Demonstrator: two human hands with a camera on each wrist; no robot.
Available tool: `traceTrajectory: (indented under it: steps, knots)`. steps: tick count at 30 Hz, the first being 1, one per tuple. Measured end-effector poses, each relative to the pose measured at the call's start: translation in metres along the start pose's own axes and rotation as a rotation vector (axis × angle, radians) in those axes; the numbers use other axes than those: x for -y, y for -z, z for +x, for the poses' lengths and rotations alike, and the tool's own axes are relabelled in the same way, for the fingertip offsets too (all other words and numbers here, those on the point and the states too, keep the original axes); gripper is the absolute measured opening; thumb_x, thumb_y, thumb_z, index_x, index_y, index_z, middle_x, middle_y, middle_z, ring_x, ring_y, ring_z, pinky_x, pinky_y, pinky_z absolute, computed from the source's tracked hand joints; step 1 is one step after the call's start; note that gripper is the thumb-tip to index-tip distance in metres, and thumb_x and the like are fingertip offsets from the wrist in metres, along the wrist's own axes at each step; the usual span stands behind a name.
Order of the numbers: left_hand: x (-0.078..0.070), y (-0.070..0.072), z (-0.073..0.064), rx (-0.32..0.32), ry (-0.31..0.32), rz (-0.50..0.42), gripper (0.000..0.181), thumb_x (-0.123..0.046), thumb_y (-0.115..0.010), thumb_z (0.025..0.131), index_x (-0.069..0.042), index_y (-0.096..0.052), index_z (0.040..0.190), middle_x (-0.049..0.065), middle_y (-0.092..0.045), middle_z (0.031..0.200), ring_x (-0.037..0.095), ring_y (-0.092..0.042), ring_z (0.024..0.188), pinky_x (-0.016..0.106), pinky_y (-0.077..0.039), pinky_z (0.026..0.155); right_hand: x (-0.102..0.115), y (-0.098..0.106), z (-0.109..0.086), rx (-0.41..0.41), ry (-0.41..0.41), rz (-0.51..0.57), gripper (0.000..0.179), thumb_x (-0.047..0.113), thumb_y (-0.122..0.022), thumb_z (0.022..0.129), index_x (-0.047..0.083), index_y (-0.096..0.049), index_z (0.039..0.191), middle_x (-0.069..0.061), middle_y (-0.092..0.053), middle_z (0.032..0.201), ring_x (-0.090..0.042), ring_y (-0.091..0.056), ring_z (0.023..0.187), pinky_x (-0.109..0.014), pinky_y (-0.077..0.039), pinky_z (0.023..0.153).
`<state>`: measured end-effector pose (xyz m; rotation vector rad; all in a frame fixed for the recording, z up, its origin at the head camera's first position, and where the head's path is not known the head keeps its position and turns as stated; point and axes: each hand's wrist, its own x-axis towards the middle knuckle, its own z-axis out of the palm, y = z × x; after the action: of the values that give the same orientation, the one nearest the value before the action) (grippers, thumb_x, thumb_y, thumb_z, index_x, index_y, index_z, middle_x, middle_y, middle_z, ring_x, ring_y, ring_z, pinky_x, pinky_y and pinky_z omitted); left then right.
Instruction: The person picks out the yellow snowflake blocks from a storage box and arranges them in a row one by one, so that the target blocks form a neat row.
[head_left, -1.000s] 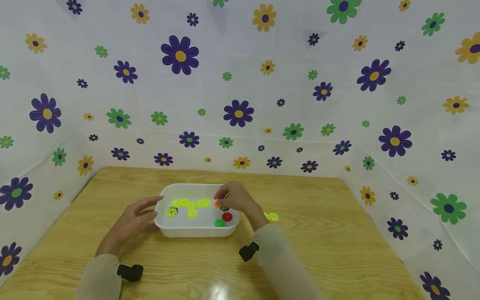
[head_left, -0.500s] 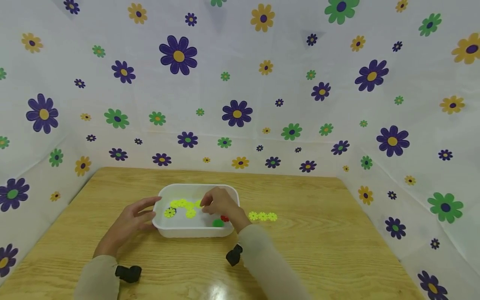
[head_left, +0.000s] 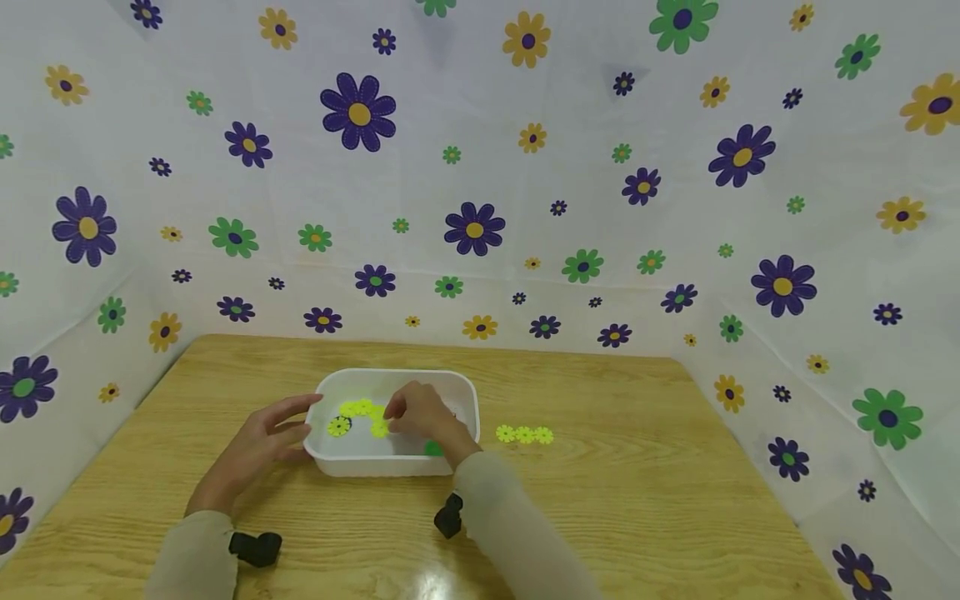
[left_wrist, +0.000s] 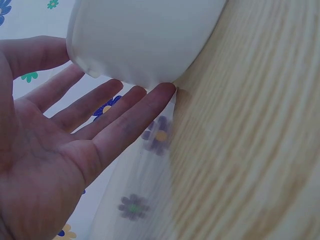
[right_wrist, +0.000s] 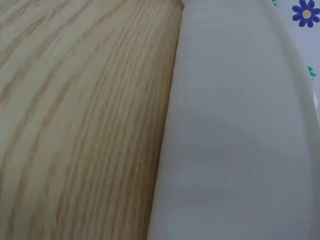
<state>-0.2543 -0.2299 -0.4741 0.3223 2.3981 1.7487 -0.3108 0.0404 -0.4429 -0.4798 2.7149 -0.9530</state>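
A white plastic tub (head_left: pixel 367 467) stands on the wooden table, holding several bright yellow, flower-shaped notched discs (head_left: pixel 363 407). My left hand (head_left: pixel 262 433) is at the tub's left end; in the left wrist view its thumb and loosely straight fingers touch the tub wall (left_wrist: pixel 140 45). My right hand (head_left: pixel 420 410) reaches down into the tub with bent fingers, fingertips right at a yellow notched disc (head_left: pixel 379 428). I cannot tell whether they pinch it. A lone yellow disc (head_left: pixel 339 427) lies near the left end over a dark one. A green disc (head_left: pixel 432 448) shows beside my right wrist.
To the right of the tub, three yellow discs (head_left: pixel 524 435) lie in a row on the table (head_left: pixel 637 500). A white cloth with printed flowers (head_left: pixel 420 183) hangs around the back and sides. The right wrist view holds only tabletop and tub wall (right_wrist: pixel 230 130).
My right hand has moved left inside the tub, from the orange and dark discs at the right end to the yellow ones near the middle. The left hand keeps its place.
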Motion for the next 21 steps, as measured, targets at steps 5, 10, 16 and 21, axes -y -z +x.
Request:
traceTrajectory:
  steps: [5, 10, 16, 21]
  knots:
    - [0.000, 0.000, 0.000, 0.001, 0.000, 0.001, 0.059, -0.027, -0.058, 0.106, -0.009, -0.039, 0.158, 0.025, -0.028, 0.168, 0.056, -0.038, 0.147, 0.041, -0.063, 0.095, 0.003, -0.006, 0.002, -0.010, 0.026, -0.032, 0.010, 0.005, -0.080, 0.087, 0.007, -0.080, 0.097, -0.001, -0.073, 0.090, -0.008, -0.054, 0.078, -0.018, -0.047, 0.070]
    - [0.000, 0.000, 0.000, -0.001, 0.006, 0.006, 0.059, -0.027, -0.058, 0.106, -0.009, -0.039, 0.158, 0.025, -0.027, 0.168, 0.056, -0.037, 0.147, 0.041, -0.063, 0.095, 0.004, -0.012, 0.004, -0.008, 0.039, -0.082, 0.017, 0.005, -0.081, 0.085, 0.008, -0.080, 0.102, -0.003, -0.075, 0.099, -0.010, -0.059, 0.085, -0.021, -0.052, 0.077]
    - [-0.001, -0.001, 0.000, -0.009, 0.021, 0.016, 0.059, -0.027, -0.058, 0.106, -0.009, -0.039, 0.158, 0.025, -0.027, 0.168, 0.056, -0.037, 0.147, 0.043, -0.063, 0.095, 0.006, -0.014, 0.004, 0.014, 0.049, -0.156, 0.027, 0.007, -0.082, 0.085, 0.010, -0.078, 0.112, -0.005, -0.072, 0.102, -0.014, -0.063, 0.089, -0.023, -0.053, 0.077]
    - [-0.001, -0.001, 0.000, -0.008, 0.024, 0.013, 0.059, -0.027, -0.058, 0.106, -0.010, -0.038, 0.159, 0.025, -0.027, 0.168, 0.056, -0.036, 0.147, 0.043, -0.062, 0.096, 0.006, -0.014, 0.002, 0.017, 0.041, -0.144, 0.027, 0.007, -0.083, 0.084, 0.009, -0.077, 0.111, -0.006, -0.072, 0.100, -0.014, -0.062, 0.087, -0.022, -0.053, 0.076]
